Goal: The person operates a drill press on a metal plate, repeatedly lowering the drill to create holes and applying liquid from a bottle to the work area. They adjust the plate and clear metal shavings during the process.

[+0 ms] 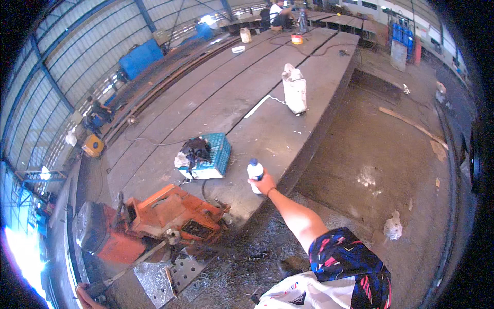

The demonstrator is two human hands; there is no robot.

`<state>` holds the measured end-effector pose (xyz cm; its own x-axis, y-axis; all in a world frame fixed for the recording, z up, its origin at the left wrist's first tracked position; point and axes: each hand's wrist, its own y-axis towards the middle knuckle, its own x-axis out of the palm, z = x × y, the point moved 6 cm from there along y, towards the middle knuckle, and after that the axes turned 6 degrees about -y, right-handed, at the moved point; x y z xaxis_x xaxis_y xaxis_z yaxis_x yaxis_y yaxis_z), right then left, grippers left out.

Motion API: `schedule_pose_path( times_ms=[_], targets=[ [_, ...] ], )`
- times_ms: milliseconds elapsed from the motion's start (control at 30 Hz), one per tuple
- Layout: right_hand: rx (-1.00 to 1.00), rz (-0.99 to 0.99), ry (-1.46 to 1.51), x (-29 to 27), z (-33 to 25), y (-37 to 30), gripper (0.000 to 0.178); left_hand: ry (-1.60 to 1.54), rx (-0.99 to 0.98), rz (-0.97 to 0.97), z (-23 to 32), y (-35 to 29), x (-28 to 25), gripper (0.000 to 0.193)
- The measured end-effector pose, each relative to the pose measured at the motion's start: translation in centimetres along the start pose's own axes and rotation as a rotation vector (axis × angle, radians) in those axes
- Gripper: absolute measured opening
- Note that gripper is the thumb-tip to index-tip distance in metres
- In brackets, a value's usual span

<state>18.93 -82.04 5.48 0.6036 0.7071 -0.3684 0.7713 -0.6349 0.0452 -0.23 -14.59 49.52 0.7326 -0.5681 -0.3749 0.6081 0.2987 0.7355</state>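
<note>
My right hand (264, 182) is wrapped around a white plastic bottle (254, 170) with a blue cap, held upright at the near edge of the big metal table (236, 87). Whether the bottle's base touches the table, I cannot tell. At the lower left rim, my left hand (87, 297) closes on the dark grip of a long metal lever (135, 263). That lever runs up to an orange machine (177, 213) with a red, grey-ended motor housing (105, 232). Left of the bottle stands a blue plastic basket (220, 154) with dark cloth (195, 151) heaped on it.
A perforated metal plate (181, 273) lies below the machine. Farther along the table are a white sack (295, 90), a jerrycan (245, 35) and a red-and-yellow container (297, 39). A person (280, 14) sits at the far end. Gas cylinders (402, 33) stand far right; a wooden strip (411, 126) lies on the floor.
</note>
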Motion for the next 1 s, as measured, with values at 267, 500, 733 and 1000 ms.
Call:
schedule_pose_path(
  times_ms=[267, 500, 733, 1000],
  targets=[
    [0.187, 0.034, 0.591, -4.1, 3.2, -17.5, 0.065, 0.463, 0.429, -0.011, 5.2, -1.1, -0.6, 0.026],
    [0.491, -0.214, 0.791, -4.9, 7.9, -36.3, 0.043, 0.712, 0.513, -0.41, 11.1, -0.1, 4.2, 0.022],
    [0.531, -0.665, 0.663, -2.3, 2.8, -50.2, 0.041, 0.769, 0.65, -0.598, 10.1, 1.6, 7.6, 0.022],
    [0.513, -1.031, 0.54, 2.1, -1.0, -58.2, 0.048, 0.731, 0.401, -0.852, 8.5, 1.8, 6.8, 0.033]
  ],
)
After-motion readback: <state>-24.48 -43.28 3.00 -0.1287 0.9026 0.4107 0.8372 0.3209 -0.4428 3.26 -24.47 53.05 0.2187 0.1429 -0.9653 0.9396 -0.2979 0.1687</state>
